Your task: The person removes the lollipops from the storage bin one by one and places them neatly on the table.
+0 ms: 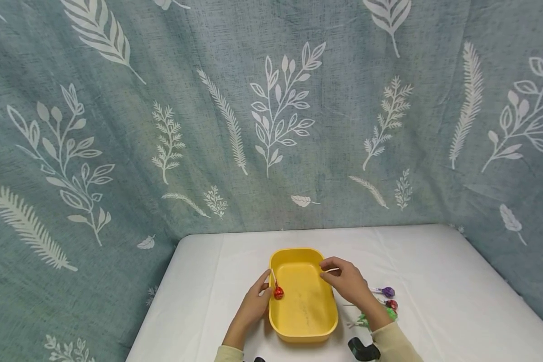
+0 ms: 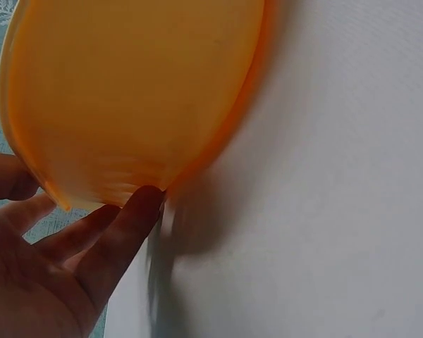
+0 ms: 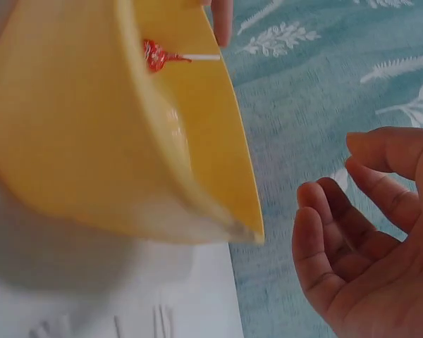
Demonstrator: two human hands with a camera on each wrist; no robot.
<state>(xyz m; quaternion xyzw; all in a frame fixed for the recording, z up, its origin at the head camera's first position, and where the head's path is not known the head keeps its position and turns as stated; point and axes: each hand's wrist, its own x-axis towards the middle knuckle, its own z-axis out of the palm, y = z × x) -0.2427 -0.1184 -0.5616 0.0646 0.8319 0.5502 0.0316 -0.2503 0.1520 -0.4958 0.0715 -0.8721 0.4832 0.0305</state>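
Observation:
A yellow plastic tray [image 1: 302, 301] stands on the white table. My left hand [image 1: 255, 301] grips its left wall, the fingers against the outside [image 2: 120, 232] and a digit at the rim. A lollipop in a red wrapper [image 1: 278, 292] is inside the tray by that wall, its white stick [image 3: 201, 56] pointing up to the rim near my left fingertips. My right hand [image 1: 344, 276] hovers at the right rim with loosely bent fingers [image 3: 310, 246] and nothing between them.
Right of the tray, partly behind my right forearm, lie a purple lollipop [image 1: 388, 291], a red lollipop [image 1: 391, 304] and green-wrapped lollipops [image 1: 391, 313]. A patterned blue-green cloth [image 1: 298, 125] hangs behind the white table [image 1: 226, 261].

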